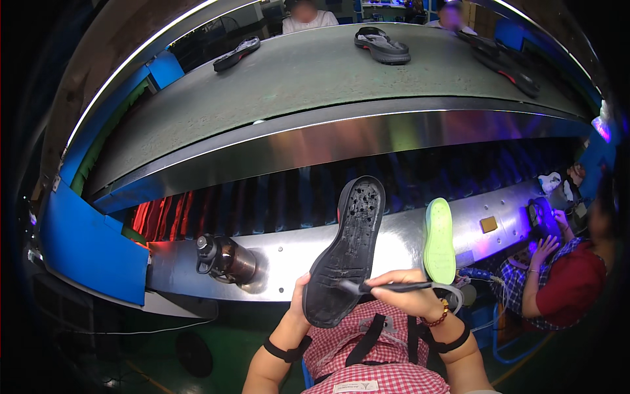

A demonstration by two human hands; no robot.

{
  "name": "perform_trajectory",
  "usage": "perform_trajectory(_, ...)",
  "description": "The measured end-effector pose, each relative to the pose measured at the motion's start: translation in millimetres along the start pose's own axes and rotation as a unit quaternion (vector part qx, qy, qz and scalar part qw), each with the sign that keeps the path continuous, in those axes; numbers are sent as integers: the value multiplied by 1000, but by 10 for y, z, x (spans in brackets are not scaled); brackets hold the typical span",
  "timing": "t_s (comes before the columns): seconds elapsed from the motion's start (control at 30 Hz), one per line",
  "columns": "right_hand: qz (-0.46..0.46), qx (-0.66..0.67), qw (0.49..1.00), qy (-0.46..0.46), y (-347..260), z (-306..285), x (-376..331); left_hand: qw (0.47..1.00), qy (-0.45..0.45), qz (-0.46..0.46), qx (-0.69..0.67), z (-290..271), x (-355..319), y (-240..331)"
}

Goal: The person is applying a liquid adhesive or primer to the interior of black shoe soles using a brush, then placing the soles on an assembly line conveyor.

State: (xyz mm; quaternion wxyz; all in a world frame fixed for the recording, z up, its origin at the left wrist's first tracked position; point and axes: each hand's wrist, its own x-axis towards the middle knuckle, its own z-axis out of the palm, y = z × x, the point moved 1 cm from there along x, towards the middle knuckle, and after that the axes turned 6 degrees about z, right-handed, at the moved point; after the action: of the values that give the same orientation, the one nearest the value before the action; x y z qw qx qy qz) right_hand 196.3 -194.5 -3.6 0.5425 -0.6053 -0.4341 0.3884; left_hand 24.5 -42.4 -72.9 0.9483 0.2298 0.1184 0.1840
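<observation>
The black sole [348,253] was held tilted, its wide end this side of the steel ledge [285,256] and its narrower end over it in my view; the left hand [300,303] gripped the sole's left edge, most fingers hidden behind; the right hand [415,302] pinched a dark-handled brush [395,287], whose tip seemed to touch the inner face. To my eye, good work called for a firm left grip, light overlapping strokes out to the rim, and care not to clog the holes or smear the outer wall; the sole was shallow like a tray, ridged crosswise, with round holes clustered in the narrower end and a touch of red outside.
</observation>
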Motion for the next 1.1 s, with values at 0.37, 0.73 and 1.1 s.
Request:
perform_trajectory(0.37,-63,-74,973,208,111,-42,93,999,4,-39,18,-94,-30,0)
perform_trajectory(0.73,50,121,990,44,155,-111,-226,998,30,-58,-25,-224,-60,-41)
perform_trajectory(1.1,-42,288,840,458,460,-878,-518,990,-117,47,54,1289,221,829)
